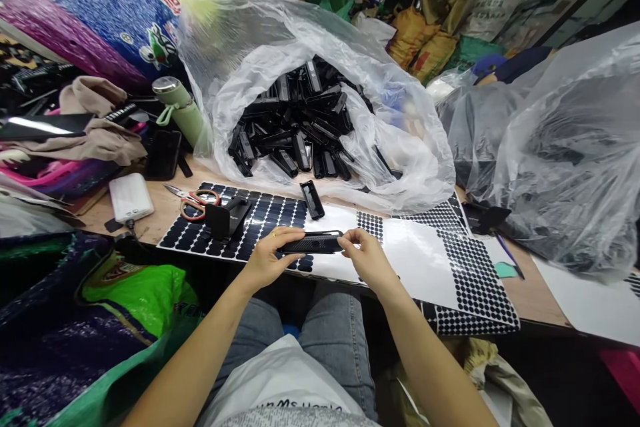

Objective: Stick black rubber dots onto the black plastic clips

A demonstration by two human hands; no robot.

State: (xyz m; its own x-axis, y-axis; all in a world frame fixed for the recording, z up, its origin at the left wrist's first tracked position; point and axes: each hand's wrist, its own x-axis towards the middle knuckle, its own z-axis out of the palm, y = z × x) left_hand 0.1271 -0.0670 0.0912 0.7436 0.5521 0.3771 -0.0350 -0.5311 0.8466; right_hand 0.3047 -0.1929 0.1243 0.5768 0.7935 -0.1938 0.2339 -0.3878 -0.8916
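Observation:
My left hand [273, 257] grips the left end of a long black plastic part [316, 243], with its thumb below and fingers above. The fingers of my right hand [365, 252] are pinched together at the part's right end; whether a small piece sits between them is too small to tell. Just behind, another black plastic part [312, 200] lies tilted at the mouth of a see-through plastic bag [425, 167], which holds a heap of similar black parts [295, 123]. Beneath my hands lie a sheet of black rounded stickers [270, 210] and white backing paper [415, 253] with small black dots.
Left on the table are orange-handled scissors [200, 203], a black stand [226, 220], a white power bank [131, 197], a phone [163, 155] and a green bottle [179, 107]. Another plastic bag [570, 147] bulges at right. A green bag [135, 293] stands below left.

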